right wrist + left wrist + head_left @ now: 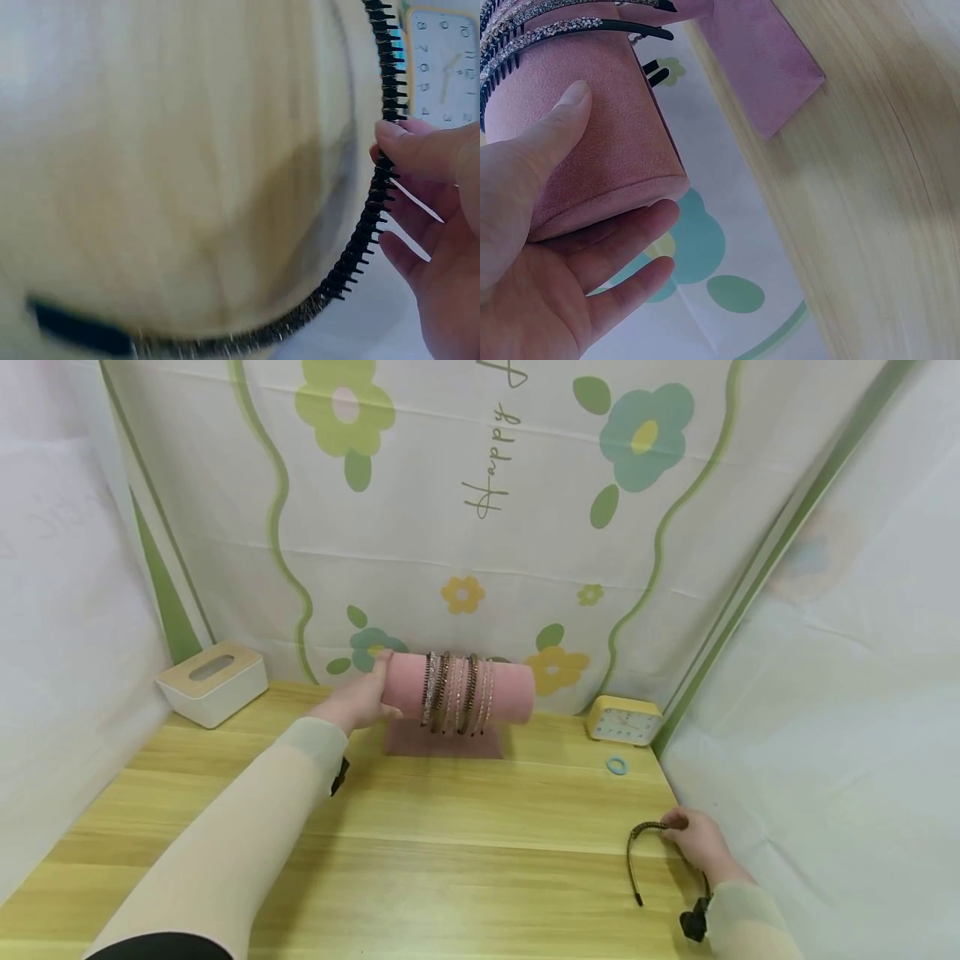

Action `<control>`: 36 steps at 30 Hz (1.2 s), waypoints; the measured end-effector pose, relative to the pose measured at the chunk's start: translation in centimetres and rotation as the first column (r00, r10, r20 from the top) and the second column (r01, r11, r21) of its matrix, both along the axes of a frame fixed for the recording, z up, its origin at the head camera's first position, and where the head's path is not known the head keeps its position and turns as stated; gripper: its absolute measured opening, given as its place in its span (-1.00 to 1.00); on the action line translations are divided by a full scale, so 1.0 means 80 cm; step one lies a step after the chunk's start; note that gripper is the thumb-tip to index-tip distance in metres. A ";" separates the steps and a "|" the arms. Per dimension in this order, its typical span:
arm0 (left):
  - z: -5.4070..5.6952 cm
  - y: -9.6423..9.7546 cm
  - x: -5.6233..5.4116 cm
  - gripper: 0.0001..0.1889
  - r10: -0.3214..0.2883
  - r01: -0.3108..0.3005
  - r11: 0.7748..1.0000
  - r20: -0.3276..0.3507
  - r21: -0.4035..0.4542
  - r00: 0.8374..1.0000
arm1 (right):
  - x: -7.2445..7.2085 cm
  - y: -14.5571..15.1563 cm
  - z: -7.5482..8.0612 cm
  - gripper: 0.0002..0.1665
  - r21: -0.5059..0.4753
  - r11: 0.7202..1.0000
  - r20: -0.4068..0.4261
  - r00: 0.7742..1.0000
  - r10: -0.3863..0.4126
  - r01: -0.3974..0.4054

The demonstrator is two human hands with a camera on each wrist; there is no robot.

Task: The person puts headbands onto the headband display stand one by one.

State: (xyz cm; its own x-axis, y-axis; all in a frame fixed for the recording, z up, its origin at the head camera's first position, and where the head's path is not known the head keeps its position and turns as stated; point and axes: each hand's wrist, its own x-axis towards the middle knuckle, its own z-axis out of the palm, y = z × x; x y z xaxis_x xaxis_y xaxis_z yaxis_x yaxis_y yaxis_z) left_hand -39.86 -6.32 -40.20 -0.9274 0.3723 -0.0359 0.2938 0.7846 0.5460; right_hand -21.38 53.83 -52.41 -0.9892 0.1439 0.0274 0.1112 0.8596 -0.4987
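Observation:
A pink headband stand (513,695), a padded horizontal cylinder on a flat base, stands at the back of the wooden table. Several sparkly headbands (472,693) hang side by side around it. My left hand (358,697) grips the cylinder's left end; in the left wrist view the thumb presses its side (619,142) and the fingers lie at the end. Low on the right, my right hand (699,842) pinches a dark headband (632,864) between thumb and fingers, above the table. Small black teeth line that headband (352,262) in the right wrist view.
A yellow alarm clock (626,722) stands at the back right, with a small blue ring (617,766) in front of it. At the back left is a white tissue box (225,697) with a wooden lid. Floral cloth walls (420,527) enclose the table.

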 end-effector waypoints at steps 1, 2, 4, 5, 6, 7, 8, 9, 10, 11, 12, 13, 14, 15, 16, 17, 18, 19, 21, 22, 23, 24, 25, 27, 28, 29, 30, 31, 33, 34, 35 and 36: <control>0.000 0.000 0.000 0.25 0.001 -0.001 1.000 0.003 0.002 1.000 | -0.002 -0.001 0.004 -0.86 -0.007 1.000 -0.011 1.000 0.001 -0.001; -0.001 0.000 -0.001 0.26 0.002 -0.002 1.000 0.001 0.002 1.000 | -0.004 -0.002 0.007 -0.86 -0.013 1.000 -0.025 1.000 -0.001 0.001; -0.001 -0.001 -0.001 0.26 0.005 -0.005 1.000 -0.004 0.003 1.000 | -0.009 -0.004 0.014 -0.85 -0.022 1.000 -0.048 0.999 0.001 -0.002; -0.001 -0.001 -0.001 0.26 0.000 0.000 1.000 -0.009 0.003 1.000 | -0.011 -0.005 0.018 -0.84 -0.025 1.000 -0.059 0.998 0.005 -0.006; -0.002 -0.001 -0.001 0.26 0.004 -0.004 1.000 -0.012 0.000 1.000 | -0.014 -0.007 0.022 -0.85 -0.028 1.000 -0.066 0.998 -0.003 0.001; -0.002 -0.001 -0.001 0.25 0.003 -0.003 1.000 -0.018 -0.001 1.000 | -0.017 -0.009 0.026 -0.85 -0.037 0.999 -0.069 0.998 -0.006 0.003; -0.003 -0.001 -0.001 0.25 0.002 -0.002 1.000 -0.026 -0.004 1.000 | -0.020 -0.011 0.029 -0.84 -0.050 0.999 -0.069 0.997 -0.017 0.013; -0.003 -0.001 -0.001 0.25 0.002 -0.002 1.000 -0.031 -0.006 1.000 | -0.023 -0.014 0.034 -0.82 -0.066 0.998 -0.064 0.998 -0.026 0.022; -0.003 -0.001 0.000 0.24 0.002 -0.003 1.000 -0.037 -0.007 0.999 | -0.026 -0.016 0.038 -0.80 -0.082 0.996 -0.065 0.997 -0.042 0.037; -0.004 -0.001 0.000 0.24 0.001 -0.002 1.000 -0.040 -0.007 0.999 | -0.029 -0.019 0.043 -0.78 -0.089 0.995 -0.066 0.996 -0.052 0.046; -0.004 -0.001 0.000 0.23 0.005 -0.005 1.000 -0.044 -0.006 0.999 | -0.032 -0.023 0.048 -0.76 -0.098 0.993 -0.068 0.996 -0.065 0.058; -0.004 -0.001 0.000 0.23 0.004 -0.005 1.000 -0.047 -0.003 0.999 | -0.035 -0.026 0.053 -0.73 -0.108 0.992 -0.070 0.995 -0.069 0.061; -0.004 0.000 0.001 0.23 0.007 -0.007 1.000 -0.049 -0.002 0.999 | -0.039 -0.028 0.058 -0.70 -0.122 0.991 -0.069 0.995 -0.072 0.063; -0.004 0.000 0.001 0.22 0.010 -0.010 1.000 -0.052 0.001 0.999 | -0.042 -0.031 0.064 -0.67 -0.136 0.989 -0.067 0.995 -0.069 0.059; -0.004 0.000 0.001 0.22 0.011 -0.011 1.000 -0.052 0.002 0.999 | -0.045 -0.034 0.068 -0.65 -0.150 0.987 -0.067 0.995 -0.069 0.058; -0.004 0.000 0.001 0.22 0.012 -0.012 1.000 -0.053 0.002 0.998 | -0.048 -0.037 0.073 -0.63 -0.165 0.985 -0.062 0.996 -0.068 0.057; -0.003 0.000 0.002 0.22 0.013 -0.012 1.000 -0.054 0.002 0.998 | -0.051 -0.039 0.077 -0.61 -0.190 0.980 -0.054 0.996 -0.068 0.056; -0.003 0.000 0.002 0.22 0.012 -0.012 1.000 -0.053 0.002 0.999 | -0.054 -0.042 0.082 -0.59 -0.212 0.976 -0.043 0.997 -0.066 0.056; -0.002 0.001 0.002 0.22 0.011 -0.012 1.000 -0.055 -0.001 0.998 | -0.060 -0.047 0.089 -0.57 -0.243 0.969 -0.026 0.998 -0.064 0.056; -0.002 0.001 0.002 0.22 0.011 -0.011 1.000 -0.053 -0.001 0.999 | -0.063 -0.051 0.093 -0.56 -0.254 0.965 -0.016 0.998 -0.066 0.060; -0.002 0.000 0.002 0.22 0.010 -0.010 1.000 -0.054 -0.002 0.999 | -0.066 -0.054 0.096 -0.53 -0.269 0.961 -0.005 0.998 -0.066 0.063; -0.002 0.000 0.001 0.23 0.010 -0.010 1.000 -0.053 -0.002 0.999 | -0.070 -0.057 0.100 -0.51 -0.288 0.956 0.005 0.998 -0.061 0.060; -0.002 0.000 0.001 0.23 0.010 -0.010 1.000 -0.052 -0.003 0.999 | -0.074 -0.060 0.104 -0.50 -0.310 0.949 0.015 0.998 -0.058 0.060; -0.002 0.000 0.001 0.23 0.010 -0.011 1.000 -0.055 -0.008 0.998 | -0.081 -0.067 0.111 -0.49 -0.373 0.925 0.036 0.997 -0.063 0.072; -0.002 0.000 0.002 0.23 0.010 -0.011 1.000 -0.054 -0.009 0.998 | -0.085 -0.071 0.115 -0.49 -0.409 0.909 0.046 0.997 -0.063 0.076; -0.002 0.000 0.002 0.23 0.011 -0.011 1.000 -0.054 -0.009 0.998 | -0.089 -0.074 0.118 -0.51 -0.443 0.893 0.051 0.997 -0.060 0.076; -0.001 0.000 0.002 0.23 0.011 -0.011 1.000 -0.052 -0.008 0.999 | -0.093 -0.078 0.122 -0.52 -0.476 0.877 0.055 0.997 -0.047 0.067; -0.001 0.000 0.002 0.23 0.012 -0.012 1.000 -0.049 -0.009 0.999 | -0.097 -0.081 0.125 -0.53 -0.507 0.859 0.060 0.997 -0.043 0.068; -0.001 0.000 0.002 0.23 0.012 -0.012 1.000 -0.044 -0.005 0.999 | -0.103 -0.089 0.131 -0.55 -0.552 0.832 0.064 0.998 -0.028 0.059; -0.001 0.000 0.002 0.23 0.012 -0.012 1.000 -0.041 0.001 0.999 | -0.106 -0.092 0.134 -0.54 -0.570 0.820 0.064 0.998 -0.013 0.047; 0.000 0.000 0.002 0.23 0.012 -0.012 1.000 -0.038 0.005 0.999 | -0.108 -0.096 0.137 -0.54 -0.596 0.802 0.063 0.998 -0.003 0.040; 0.000 0.000 0.002 0.23 0.012 -0.012 1.000 -0.036 0.008 0.999 | -0.110 -0.101 0.141 -0.52 -0.622 0.783 0.063 0.998 0.014 0.028</control>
State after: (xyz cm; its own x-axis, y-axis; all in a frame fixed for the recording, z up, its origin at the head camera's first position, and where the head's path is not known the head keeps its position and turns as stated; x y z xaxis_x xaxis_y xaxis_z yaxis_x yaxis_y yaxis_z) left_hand -39.68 -6.29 -40.22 -0.9324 0.3613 0.0003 0.3039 0.7838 0.5416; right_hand -30.15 45.78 -41.16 -0.9847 0.1160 -0.1303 0.1642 0.3643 -0.9167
